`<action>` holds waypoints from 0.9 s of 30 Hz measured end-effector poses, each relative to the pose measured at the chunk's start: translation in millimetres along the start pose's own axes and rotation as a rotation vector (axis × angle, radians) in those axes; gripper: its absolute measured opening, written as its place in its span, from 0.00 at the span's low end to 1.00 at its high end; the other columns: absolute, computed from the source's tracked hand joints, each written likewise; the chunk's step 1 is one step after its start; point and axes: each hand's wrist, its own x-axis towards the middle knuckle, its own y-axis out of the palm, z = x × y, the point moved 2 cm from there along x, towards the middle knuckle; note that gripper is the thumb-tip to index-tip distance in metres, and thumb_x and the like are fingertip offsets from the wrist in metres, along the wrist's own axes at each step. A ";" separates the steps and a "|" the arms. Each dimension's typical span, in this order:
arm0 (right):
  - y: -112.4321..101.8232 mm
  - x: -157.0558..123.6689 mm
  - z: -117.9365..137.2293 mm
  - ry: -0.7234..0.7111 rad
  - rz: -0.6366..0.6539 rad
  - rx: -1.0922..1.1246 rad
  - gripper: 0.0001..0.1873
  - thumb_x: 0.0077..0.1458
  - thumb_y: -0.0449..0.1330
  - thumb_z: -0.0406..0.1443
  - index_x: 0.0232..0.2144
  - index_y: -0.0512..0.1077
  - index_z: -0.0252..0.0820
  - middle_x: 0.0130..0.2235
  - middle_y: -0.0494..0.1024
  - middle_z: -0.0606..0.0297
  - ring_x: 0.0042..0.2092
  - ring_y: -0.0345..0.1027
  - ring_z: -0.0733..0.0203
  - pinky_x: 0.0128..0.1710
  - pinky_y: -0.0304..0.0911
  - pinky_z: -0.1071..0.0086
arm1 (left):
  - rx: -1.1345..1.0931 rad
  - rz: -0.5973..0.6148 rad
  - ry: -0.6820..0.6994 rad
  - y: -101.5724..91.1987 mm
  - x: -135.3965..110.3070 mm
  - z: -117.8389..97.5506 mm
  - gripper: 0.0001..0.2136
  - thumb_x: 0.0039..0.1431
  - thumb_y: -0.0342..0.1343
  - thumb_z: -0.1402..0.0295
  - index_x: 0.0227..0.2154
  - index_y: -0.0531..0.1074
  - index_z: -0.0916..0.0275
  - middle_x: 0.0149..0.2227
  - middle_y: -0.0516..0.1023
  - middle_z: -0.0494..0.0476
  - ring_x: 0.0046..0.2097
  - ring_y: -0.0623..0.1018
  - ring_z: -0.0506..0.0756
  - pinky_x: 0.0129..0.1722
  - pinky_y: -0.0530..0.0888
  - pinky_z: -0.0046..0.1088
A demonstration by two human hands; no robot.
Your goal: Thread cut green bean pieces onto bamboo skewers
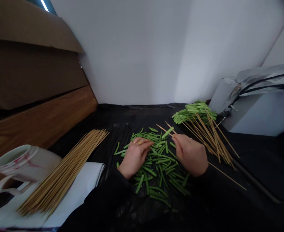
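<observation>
Right hand (192,154) pinched on skewers (160,128); left hand (136,155) nearly closed, contents I cannot tell. Loose beans (164,160) short of desk's (137,116) far edge.

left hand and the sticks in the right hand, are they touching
Apart: the head view shows a gap, with loose beans below, between the left hand and the sticks.

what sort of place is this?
Probably a makeshift food-prep spot, home or small business unclear: bean-like green pieces spread on black plastic sheeting, a bundle of bare skewers, and a pile of loaded skewers by the wall.
</observation>
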 end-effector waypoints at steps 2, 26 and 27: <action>0.2 1.3 -3.5 0.034 0.036 -0.035 0.14 0.64 0.46 0.35 0.36 0.72 0.39 0.33 0.77 0.62 0.34 0.69 0.64 0.30 0.52 0.71 | 0.112 0.057 0.041 2.3 -1.5 -2.2 0.10 0.61 0.52 0.66 0.41 0.77 0.57 0.40 0.79 0.57 0.47 0.72 0.58 0.48 0.65 0.39; 19.6 -0.3 -4.9 0.121 0.243 -0.018 0.12 0.62 0.48 0.35 0.30 0.69 0.42 0.33 0.75 0.66 0.32 0.67 0.67 0.28 0.46 0.70 | -0.023 0.178 0.084 18.9 2.3 -15.0 0.15 0.59 0.53 0.60 0.47 0.74 0.56 0.52 0.74 0.63 0.62 0.61 0.63 0.61 0.45 0.51; 18.5 0.2 -5.7 0.131 0.239 -0.012 0.12 0.62 0.48 0.35 0.30 0.69 0.42 0.33 0.75 0.66 0.32 0.67 0.67 0.28 0.47 0.70 | -0.063 0.145 0.079 17.0 2.3 -14.8 0.14 0.59 0.53 0.62 0.46 0.75 0.57 0.51 0.75 0.62 0.60 0.63 0.62 0.61 0.49 0.49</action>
